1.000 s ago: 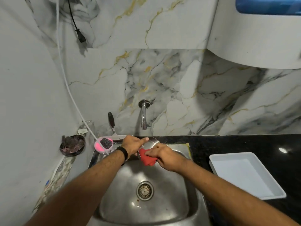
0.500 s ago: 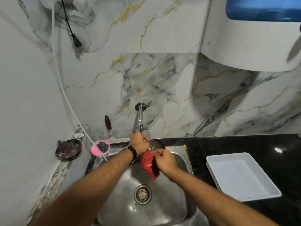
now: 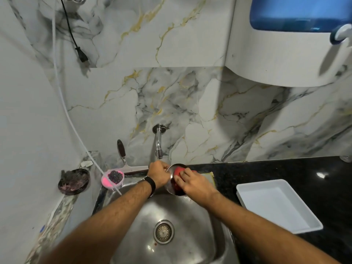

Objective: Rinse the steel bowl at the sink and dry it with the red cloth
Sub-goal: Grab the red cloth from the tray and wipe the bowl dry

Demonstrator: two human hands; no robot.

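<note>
I hold a small steel bowl [image 3: 172, 169] tilted on its side above the back of the steel sink [image 3: 192, 231], just below the tap [image 3: 158, 147]. My left hand [image 3: 159, 175], with a black wristband, grips the bowl's left rim. Inside the bowl, my right hand [image 3: 192, 182] presses the red cloth [image 3: 177, 171], whose reflection shows red on the bowl's lower wall. No water is seen running from the tap.
A white tray [image 3: 274, 204] sits on the black counter [image 3: 285, 172] to the right. A pink dish with a dark scrubber [image 3: 112, 178], a squeegee [image 3: 123, 159] and a dark soap dish [image 3: 74, 181] stand at the left. A white hose [image 3: 76, 134] crosses there.
The red cloth hung below the bowl half a second ago; it is now pushed inside the bowl by my right hand. The bowl stays held at the same spot.
</note>
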